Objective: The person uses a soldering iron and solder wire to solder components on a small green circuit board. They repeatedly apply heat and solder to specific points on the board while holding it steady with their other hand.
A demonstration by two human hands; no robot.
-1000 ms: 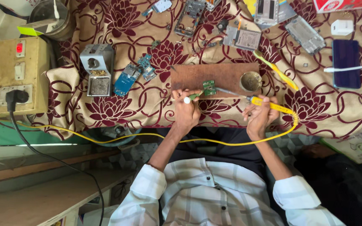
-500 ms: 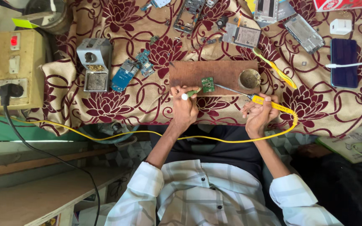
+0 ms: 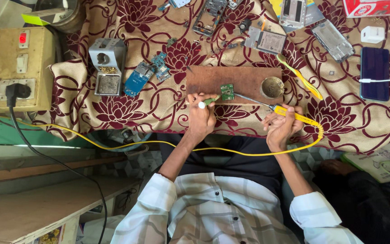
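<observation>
On the wooden board (image 3: 233,80), near edge: small green circuit board (image 3: 227,91), flat, same spot as a second ago.
Left hand (image 3: 201,118): just below the board's near edge, fingers closed around a green-handled tool (image 3: 207,102); tool end points at the circuit board, close or touching, can't tell which.
Right hand (image 3: 281,126): right of the wooden board, fingers closed around the yellow soldering iron (image 3: 294,115); tip (image 3: 240,96) reaches left to the circuit board's right edge.
Change: hands and iron hold the same pose across the last second; only the view drifts.
Meaning: steady contact, looks like a joint mid-solder.
Right end of board: round tin (image 3: 272,87), untouched.
Left of board: metal iron stand (image 3: 108,65), empty; yellow cord (image 3: 159,143) trails below.
</observation>
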